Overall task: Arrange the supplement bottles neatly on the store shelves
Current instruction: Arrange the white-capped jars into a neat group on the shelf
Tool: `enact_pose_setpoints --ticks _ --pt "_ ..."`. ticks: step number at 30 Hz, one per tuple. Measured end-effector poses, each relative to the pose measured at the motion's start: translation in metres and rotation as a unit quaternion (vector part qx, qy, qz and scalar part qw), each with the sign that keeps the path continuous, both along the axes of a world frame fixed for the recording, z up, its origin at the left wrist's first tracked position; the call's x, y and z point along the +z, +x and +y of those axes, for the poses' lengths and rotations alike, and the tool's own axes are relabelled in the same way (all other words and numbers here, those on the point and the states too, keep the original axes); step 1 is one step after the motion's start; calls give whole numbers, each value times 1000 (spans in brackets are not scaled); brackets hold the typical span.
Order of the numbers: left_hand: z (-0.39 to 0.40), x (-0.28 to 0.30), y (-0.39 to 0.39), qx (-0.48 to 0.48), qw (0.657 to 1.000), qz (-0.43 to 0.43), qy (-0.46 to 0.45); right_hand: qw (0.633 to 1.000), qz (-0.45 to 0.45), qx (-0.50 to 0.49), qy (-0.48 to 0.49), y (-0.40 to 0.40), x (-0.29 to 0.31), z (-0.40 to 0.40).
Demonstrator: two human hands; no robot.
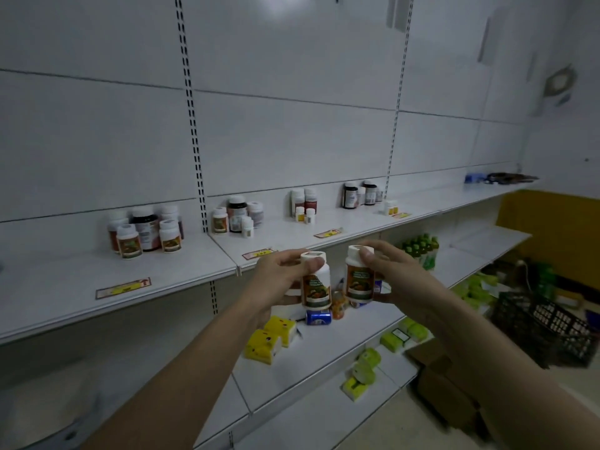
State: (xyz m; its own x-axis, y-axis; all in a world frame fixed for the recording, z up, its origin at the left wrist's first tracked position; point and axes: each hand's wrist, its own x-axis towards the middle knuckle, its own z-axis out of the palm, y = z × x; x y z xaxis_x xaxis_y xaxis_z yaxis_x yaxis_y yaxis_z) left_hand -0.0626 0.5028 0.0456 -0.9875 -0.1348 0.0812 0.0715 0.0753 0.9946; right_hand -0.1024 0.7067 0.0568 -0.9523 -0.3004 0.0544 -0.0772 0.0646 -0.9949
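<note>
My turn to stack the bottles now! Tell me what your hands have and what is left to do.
Left hand grips one white-capped bottle; right hand grips a matching bottle. Both are held in front of the top shelf, not yet placed.
Done: five bottle clusters stand on that shelf.
Left: set these two down, probably beside the same-label ones at the left cluster. A blue can lies on the shelf below.

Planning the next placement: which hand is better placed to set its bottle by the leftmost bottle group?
Left, probably. The left hand and its bottle are nearer that group than the right hand.
</note>
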Motion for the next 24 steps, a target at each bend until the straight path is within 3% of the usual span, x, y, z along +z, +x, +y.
enact_pose_setpoints --ticks 12,19,24 --pt "-23 -30 -146 -4 999 28 30 1000 2 7 -17 -142 -32 -26" --pt "-33 -8 -219 -10 998 50 24 1000 17 0 -8 -218 -16 -31" --pt "-39 5 -262 39 997 70 17 999 53 8 -12 -273 -1 -33"
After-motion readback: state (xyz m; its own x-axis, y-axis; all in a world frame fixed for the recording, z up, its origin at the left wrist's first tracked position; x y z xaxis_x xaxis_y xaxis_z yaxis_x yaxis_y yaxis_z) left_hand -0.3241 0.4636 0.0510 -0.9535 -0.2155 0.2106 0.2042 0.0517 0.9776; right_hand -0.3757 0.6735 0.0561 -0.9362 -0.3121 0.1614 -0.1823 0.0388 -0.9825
